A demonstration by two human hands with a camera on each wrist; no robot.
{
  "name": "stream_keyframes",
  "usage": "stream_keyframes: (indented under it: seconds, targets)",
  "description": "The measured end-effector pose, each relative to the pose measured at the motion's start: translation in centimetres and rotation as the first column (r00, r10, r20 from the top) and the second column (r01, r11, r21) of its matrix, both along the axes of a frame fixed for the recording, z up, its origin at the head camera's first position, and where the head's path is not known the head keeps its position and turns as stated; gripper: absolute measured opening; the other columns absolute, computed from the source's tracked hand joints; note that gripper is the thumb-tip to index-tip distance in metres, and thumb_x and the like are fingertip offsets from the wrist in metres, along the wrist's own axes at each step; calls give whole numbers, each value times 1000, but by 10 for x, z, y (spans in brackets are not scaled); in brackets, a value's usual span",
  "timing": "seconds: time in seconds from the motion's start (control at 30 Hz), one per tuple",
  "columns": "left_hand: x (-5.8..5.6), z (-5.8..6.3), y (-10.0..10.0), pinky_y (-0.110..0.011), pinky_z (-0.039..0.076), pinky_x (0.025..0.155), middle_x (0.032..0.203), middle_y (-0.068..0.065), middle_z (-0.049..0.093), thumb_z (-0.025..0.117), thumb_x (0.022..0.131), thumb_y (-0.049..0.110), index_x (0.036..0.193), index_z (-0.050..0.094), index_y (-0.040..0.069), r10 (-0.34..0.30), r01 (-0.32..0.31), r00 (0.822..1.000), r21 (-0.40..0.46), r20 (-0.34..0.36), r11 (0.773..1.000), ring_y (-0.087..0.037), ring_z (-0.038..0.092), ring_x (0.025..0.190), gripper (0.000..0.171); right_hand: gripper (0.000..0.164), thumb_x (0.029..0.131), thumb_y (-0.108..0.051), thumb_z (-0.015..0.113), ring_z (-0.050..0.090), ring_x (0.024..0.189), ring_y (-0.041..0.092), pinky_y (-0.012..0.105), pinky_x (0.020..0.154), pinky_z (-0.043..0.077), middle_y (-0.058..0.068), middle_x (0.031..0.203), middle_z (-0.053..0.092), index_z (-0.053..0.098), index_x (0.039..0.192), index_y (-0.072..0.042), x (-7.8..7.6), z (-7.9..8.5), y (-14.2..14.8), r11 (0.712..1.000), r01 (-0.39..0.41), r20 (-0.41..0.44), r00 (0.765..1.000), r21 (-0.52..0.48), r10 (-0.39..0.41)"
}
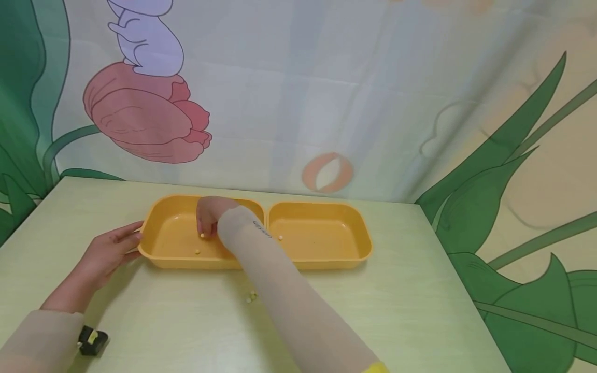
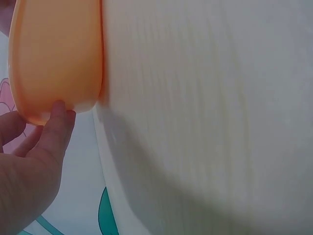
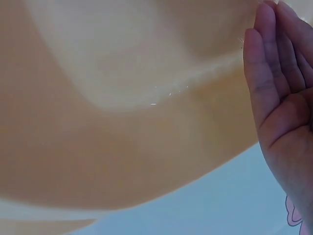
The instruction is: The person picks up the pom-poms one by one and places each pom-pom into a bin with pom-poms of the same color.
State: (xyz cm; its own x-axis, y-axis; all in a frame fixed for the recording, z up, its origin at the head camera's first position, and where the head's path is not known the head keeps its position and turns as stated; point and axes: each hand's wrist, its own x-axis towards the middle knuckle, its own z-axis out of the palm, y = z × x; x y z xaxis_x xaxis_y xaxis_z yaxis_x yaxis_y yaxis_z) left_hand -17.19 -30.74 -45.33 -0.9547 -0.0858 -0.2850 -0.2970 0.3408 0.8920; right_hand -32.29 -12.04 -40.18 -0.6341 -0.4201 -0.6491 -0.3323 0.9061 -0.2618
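Observation:
A yellow tray with two compartments [image 1: 322, 263] stands at the back of the table. My left hand [image 1: 108, 252] rests its extended fingers against the outside of the tray's left end; the left wrist view shows fingertips [image 2: 58, 108] on that wall. Inside the left compartment, my right hand [image 1: 212, 215] reaches down with bent fingers, and a small pale bead [image 1: 202, 235] shows at the fingertips. Another small bead [image 1: 198, 252] lies on the compartment floor nearby. In the right wrist view the fingers [image 3: 266, 73] are held together, tips at the frame's top edge.
One small bead [image 1: 281, 238] lies in the right compartment near the divider. Several more beads [image 1: 252, 297] sit on the table [image 1: 410, 311] in front of the tray, beside my right sleeve. A small black object [image 1: 92, 342] lies near my left sleeve. A printed curtain [image 1: 261, 103] hangs behind.

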Motion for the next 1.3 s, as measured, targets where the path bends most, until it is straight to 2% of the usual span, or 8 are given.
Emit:
stream_keyframes:
  seconds: [0.1, 0.43, 0.53, 0.63, 0.83, 1.0, 1.13, 1.3]
  targets:
    - [0, -1, -1, -24, 60, 93, 163, -34, 25, 38, 112, 30, 162, 19, 0, -7, 7, 1000, 8, -8, 1000, 24, 48, 88, 61, 17, 90, -6, 74, 55, 55, 13, 21, 49, 44, -1, 67, 65, 74, 75, -14, 2, -1, -1, 1000, -18, -21, 1000, 9, 19]
    - [1, 1, 0, -23, 60, 93, 164, -33, 25, 38, 112, 30, 161, 19, 0, -6, 6, 1000, -4, -14, 1000, 20, 50, 95, 61, 14, 91, -8, 73, 55, 53, 11, 19, 48, 44, -3, 65, 65, 77, 80, -15, 6, 2, 0, 999, -28, -41, 999, 28, 29]
    - [1, 2, 2, -26, 58, 96, 164, -33, 25, 38, 112, 31, 162, 19, 0, -2, 2, 1000, -10, -5, 1000, -7, 63, 113, 61, 15, 91, -6, 71, 55, 53, 10, 19, 48, 43, -3, 66, 65, 78, 82, -15, 5, 1, 2, 999, -32, -43, 999, 26, 34]
    - [1, 2, 2, -28, 57, 97, 164, -32, 25, 38, 112, 32, 162, 19, 0, 0, 0, 1000, -19, 2, 1000, -27, 59, 128, 61, 14, 91, -6, 72, 55, 54, 11, 20, 49, 43, -2, 66, 65, 79, 82, -15, 5, 0, 3, 1000, -7, -32, 999, 2, 7]
    - [1, 1, 1, -27, 59, 96, 164, -33, 25, 38, 112, 32, 161, 19, 0, -7, 7, 1000, -14, 6, 1000, 12, 53, 102, 62, 13, 93, -7, 71, 54, 53, 13, 21, 49, 42, 1, 67, 64, 79, 85, -14, 6, 1, 6, 999, 39, -20, 999, -21, -39]
    - [0, -1, 1, -22, 61, 92, 164, -33, 25, 38, 112, 32, 162, 19, 0, -8, 8, 1000, -5, 12, 1000, 17, 51, 96, 62, 12, 95, -12, 69, 56, 55, 11, 19, 51, 45, 0, 69, 65, 76, 86, -15, 3, 5, 11, 1000, 17, -35, 999, -21, -18]
    - [0, 0, 1, -25, 60, 95, 165, -32, 24, 37, 112, 32, 162, 19, 1, -1, 2, 1000, -10, 23, 1000, 1, 60, 109, 61, 9, 95, -11, 66, 57, 64, 10, 18, 57, 48, -2, 74, 65, 72, 89, -15, -2, 13, 18, 998, -34, -25, 999, -61, 32]
    - [1, 2, 2, -28, 58, 96, 165, -33, 23, 37, 112, 31, 162, 18, 0, -1, 2, 1000, -8, 17, 1000, 13, 55, 98, 61, 13, 98, -16, 67, 67, 92, 11, 19, 83, 60, 1, 109, 75, 72, 110, -14, -7, 26, 27, 983, -34, 28, 999, -182, 40]
